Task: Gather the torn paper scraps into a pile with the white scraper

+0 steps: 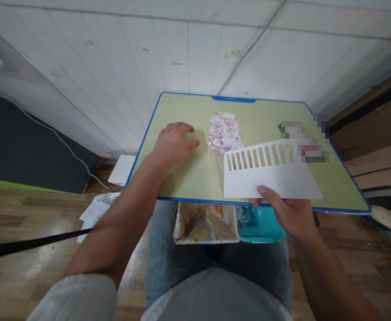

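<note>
My right hand (287, 211) grips the lower edge of a white sheet with a row of cut-out slots (269, 180), thumb on top. The sheet's upper left corner is by a pile of small torn paper pieces (224, 131) on the table. My left hand (175, 142) is over the left part of the tabletop, to the left of the pile, with its fingers apart and holding nothing. Whether it touches the surface I cannot tell.
The small yellowish table (188, 183) has a blue rim and stands against a white panelled wall (168, 53). A pixelated item (302, 140) lies at its right. Below its front edge are a patterned cloth-lined container (205, 227) and a teal bin (262, 227). Papers (96, 211) lie at the left.
</note>
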{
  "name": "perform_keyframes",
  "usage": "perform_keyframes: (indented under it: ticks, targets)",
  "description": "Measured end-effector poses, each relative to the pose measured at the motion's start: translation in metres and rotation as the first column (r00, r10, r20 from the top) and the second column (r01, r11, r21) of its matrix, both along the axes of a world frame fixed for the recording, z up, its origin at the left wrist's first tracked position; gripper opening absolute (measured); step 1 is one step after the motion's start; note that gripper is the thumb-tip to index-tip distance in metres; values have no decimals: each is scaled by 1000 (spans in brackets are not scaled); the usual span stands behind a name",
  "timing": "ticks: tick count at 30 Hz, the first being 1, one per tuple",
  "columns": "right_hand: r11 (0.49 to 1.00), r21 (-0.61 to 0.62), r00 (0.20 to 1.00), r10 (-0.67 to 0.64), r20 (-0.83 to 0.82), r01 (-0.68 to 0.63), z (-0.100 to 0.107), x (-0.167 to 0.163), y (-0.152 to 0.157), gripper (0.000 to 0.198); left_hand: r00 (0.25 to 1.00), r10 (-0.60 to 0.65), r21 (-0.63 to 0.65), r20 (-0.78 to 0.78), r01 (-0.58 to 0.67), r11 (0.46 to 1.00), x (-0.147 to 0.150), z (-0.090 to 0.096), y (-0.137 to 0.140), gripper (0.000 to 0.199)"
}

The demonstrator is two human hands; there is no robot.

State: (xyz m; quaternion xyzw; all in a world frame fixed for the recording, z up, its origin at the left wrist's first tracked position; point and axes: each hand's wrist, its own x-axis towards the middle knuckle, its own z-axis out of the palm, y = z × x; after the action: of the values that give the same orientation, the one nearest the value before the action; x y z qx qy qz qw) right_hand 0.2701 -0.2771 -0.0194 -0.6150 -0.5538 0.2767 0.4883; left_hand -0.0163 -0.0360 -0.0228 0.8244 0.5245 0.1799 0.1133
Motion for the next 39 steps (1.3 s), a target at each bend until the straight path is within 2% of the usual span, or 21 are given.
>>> perform_keyframes:
  ticks: [2,5,11,17,24,33,39]
  targets:
    - [999,2,999,38,15,-38,3,0,0,53,1000,10,17,18,-10,1000,-1,-2,1,50]
    - [998,-1,998,61,-9,-61,4,2,2,54,995,91,37,46,-93,995,0,-8,8,45]
    - [1000,3,999,-12,-38,12,3,2,6,59,988,142,54,62,-145,988,2,-14,14,41]
    - [999,-48,999,-24,-22,23,0,1,6,61,983,164,66,85,-170,983,3,-12,12,35]
    - [998,-52,999,-45,4,45,-5,5,4,57,984,150,49,94,-155,987,3,-9,13,35]
    - [995,-95,995,-19,-95,10,-8,13,1,42,987,126,46,100,-132,990,2,-11,13,37]
    - [999,-2,995,-53,-84,53,-7,11,6,46,989,131,38,72,-134,990,0,-7,4,36]
